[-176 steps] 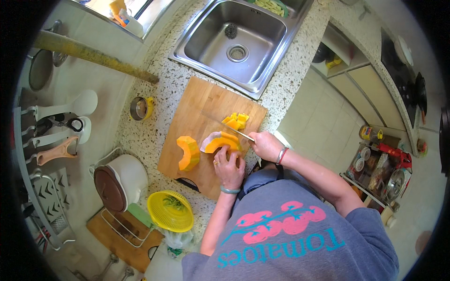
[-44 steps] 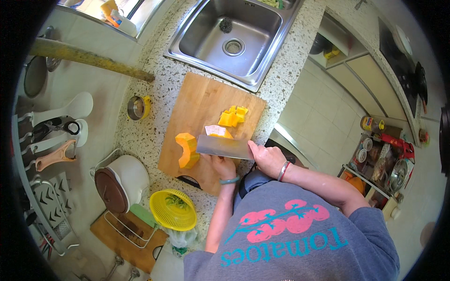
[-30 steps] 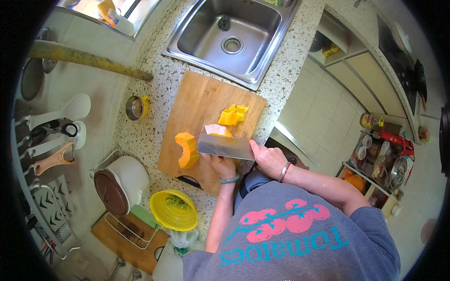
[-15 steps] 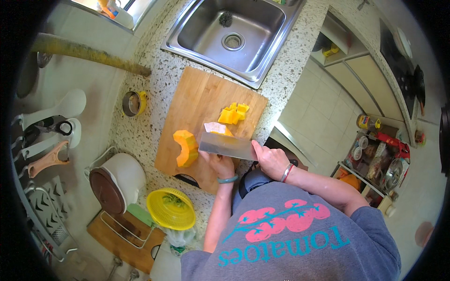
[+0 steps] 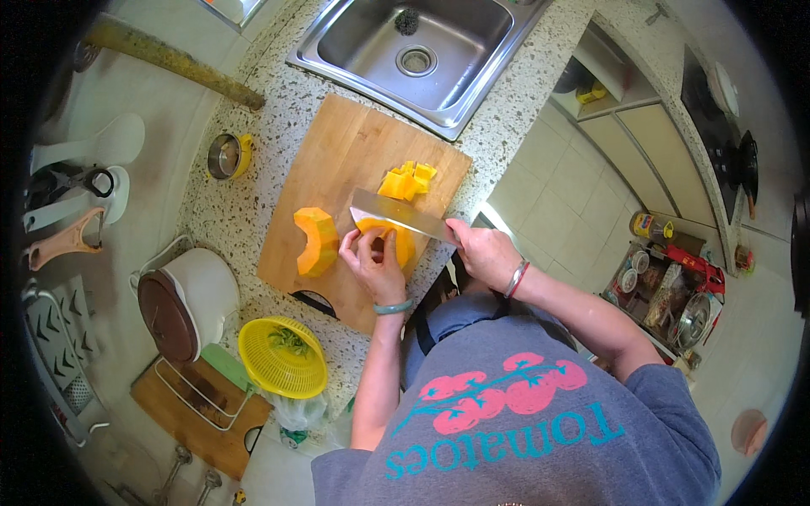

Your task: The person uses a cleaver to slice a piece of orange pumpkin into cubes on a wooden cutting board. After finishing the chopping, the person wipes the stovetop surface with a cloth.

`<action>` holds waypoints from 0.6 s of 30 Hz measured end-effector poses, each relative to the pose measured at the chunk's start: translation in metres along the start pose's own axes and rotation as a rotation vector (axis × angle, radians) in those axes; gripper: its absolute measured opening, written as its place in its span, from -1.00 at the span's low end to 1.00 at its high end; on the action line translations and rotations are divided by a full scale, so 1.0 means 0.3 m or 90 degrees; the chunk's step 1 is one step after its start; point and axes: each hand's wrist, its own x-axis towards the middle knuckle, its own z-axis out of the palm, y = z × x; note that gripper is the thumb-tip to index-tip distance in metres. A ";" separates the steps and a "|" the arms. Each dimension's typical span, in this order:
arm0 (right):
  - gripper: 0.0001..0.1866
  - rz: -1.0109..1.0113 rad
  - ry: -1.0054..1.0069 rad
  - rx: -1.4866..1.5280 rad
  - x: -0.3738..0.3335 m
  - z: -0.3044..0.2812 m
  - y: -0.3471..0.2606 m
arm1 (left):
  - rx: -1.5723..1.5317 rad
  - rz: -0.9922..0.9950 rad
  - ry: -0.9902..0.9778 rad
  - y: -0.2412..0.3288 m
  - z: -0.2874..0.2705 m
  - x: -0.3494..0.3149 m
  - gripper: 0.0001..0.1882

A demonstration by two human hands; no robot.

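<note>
My right hand is closed round the handle of a broad kitchen knife. The knife's blade lies across a piece of orange pumpkin on the wooden cutting board. Fingers bent, my left hand grips the near side of that piece and hides part of it. Beyond the blade sits a small heap of cut pumpkin chunks. A curved, peeled pumpkin wedge rests on the board to the left of my left hand.
A steel sink lies beyond the board. On the left are a yellow cup, a white pot with a brown lid and a yellow basket with greens inside. Utensils hang on the left wall. A rack of goods stands at the right.
The blade has turned from facing me broadside to lying edge-down across the pumpkin piece. My left fingers have come from behind the blade onto the piece's near side. The whole view has shifted slightly.
</note>
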 end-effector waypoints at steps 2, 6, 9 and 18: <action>-0.79 0.009 0.005 0.023 -0.008 -0.004 0.005 | 0.002 0.006 0.026 0.018 -0.001 -0.005 -0.77; -0.80 0.016 0.010 0.032 -0.023 0.000 0.012 | 0.000 0.029 0.031 0.032 0.002 -0.006 -0.73; -0.79 0.017 -0.003 0.017 -0.046 0.001 0.006 | 0.001 0.053 0.025 -0.012 0.012 -0.007 -0.72; -0.69 -0.039 -0.001 -0.108 -0.094 0.060 0.003 | 0.006 0.093 0.050 0.000 0.020 -0.007 -0.70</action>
